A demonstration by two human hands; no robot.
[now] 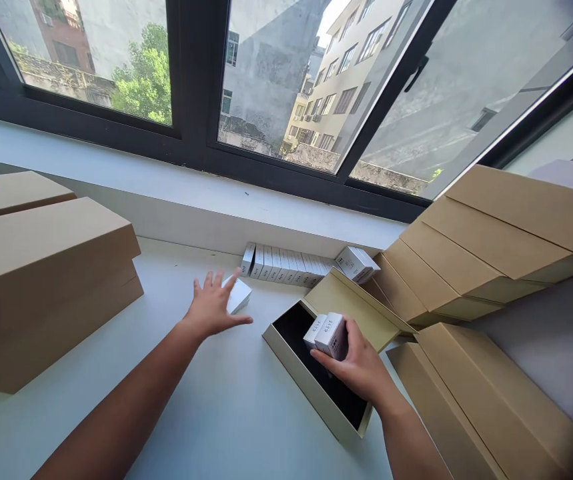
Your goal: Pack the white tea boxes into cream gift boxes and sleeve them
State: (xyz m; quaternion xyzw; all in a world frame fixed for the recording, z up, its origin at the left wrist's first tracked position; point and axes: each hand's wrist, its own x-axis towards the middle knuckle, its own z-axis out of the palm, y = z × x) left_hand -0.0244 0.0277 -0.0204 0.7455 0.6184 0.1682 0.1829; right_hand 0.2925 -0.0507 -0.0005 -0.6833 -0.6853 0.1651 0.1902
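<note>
My right hand (359, 363) grips two small white printed boxes (327, 333) side by side, held over a larger gift box (289, 365). That box has a black inside, and its lid (349, 303) is tipped back on the far right side. Fingers spread wide, my left hand (213, 307) hovers by a white box (239, 295) on the table; the hand partly hides it, and I cannot tell whether they touch. Behind, a row of small white boxes (286, 265) stands along the wall below the sill.
Stacked brown cardboard boxes (491, 247) fill the right side, with more brown boxes (496, 393) in front of them. Large brown boxes (51, 267) stand at the left. A few white boxes (356, 263) sit at the row's right end. Dark-framed windows (196, 80) rise behind the white sill (166, 173).
</note>
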